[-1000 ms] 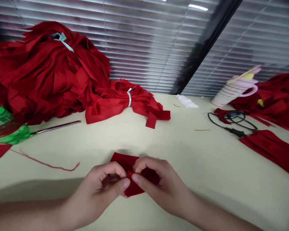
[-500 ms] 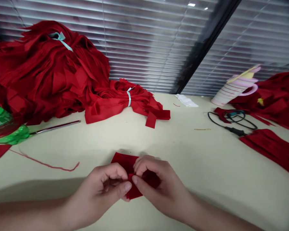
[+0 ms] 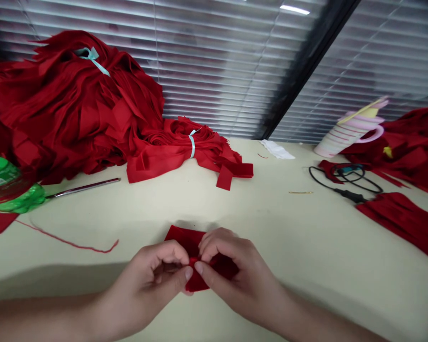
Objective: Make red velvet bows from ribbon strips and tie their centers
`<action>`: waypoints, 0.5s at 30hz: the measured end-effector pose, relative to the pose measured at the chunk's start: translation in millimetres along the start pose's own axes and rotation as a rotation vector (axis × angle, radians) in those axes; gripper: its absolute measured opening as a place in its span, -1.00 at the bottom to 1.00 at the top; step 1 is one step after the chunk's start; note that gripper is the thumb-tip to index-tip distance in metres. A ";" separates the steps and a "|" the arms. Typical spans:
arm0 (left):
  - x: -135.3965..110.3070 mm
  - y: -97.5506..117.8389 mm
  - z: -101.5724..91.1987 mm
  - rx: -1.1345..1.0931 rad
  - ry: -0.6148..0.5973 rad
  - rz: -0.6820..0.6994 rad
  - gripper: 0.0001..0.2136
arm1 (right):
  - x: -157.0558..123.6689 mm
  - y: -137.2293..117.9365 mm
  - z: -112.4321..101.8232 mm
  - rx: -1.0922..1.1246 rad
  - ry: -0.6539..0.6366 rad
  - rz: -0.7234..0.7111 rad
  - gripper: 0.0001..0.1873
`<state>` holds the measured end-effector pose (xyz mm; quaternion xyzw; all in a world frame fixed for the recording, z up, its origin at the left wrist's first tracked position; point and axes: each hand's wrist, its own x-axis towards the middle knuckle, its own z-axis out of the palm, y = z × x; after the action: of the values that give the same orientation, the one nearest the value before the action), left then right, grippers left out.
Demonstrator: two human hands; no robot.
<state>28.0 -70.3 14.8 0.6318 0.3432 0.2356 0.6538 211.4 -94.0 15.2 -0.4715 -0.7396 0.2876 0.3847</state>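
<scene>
A folded piece of red fabric (image 3: pixel 186 237) is held between both hands, low over the near middle of the pale table. My left hand (image 3: pixel 160 270) pinches its near part from the left, thumb against curled fingers. From the right, my right hand (image 3: pixel 231 266) grips the same fabric between thumb and fingertips. The two thumb tips almost meet over a small fold. A flap spreads out behind the fingers, and part of the fabric is hidden under the right hand.
Bundled red cloth (image 3: pixel 67 104) is piled at the back left, beside a smaller tied bundle (image 3: pixel 178 152). A green bottle (image 3: pixel 21 197), a pen-like rod (image 3: pixel 83 187) and red yarn (image 3: pixel 74 245) lie left. Rightward are a striped cup (image 3: pixel 342 135), black cable (image 3: pixel 345 192) and red strips (image 3: pixel 399 216).
The thumbs have shifted very slightly, and the small fold between them looks pressed lower. Both hands keep their grip on the fabric; the surroundings moved only slightly in view.
</scene>
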 end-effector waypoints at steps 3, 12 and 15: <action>-2.0 3.5 -3.1 0.081 0.065 0.014 -0.87 | 2.8 1.7 -7.5 -0.043 -0.106 -0.038 -0.86; -22.1 35.0 -17.9 0.382 0.224 0.176 -0.90 | 11.2 0.4 -36.1 0.086 -0.275 -0.155 -0.89; -18.6 44.0 -24.6 0.388 0.299 0.218 -0.90 | 15.5 2.9 -47.0 0.074 -0.280 -0.158 -0.89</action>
<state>3.0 -63.8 61.9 0.7367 0.4048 0.3252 0.4332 248.3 -75.7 42.9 -0.3526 -0.8096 0.3465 0.3165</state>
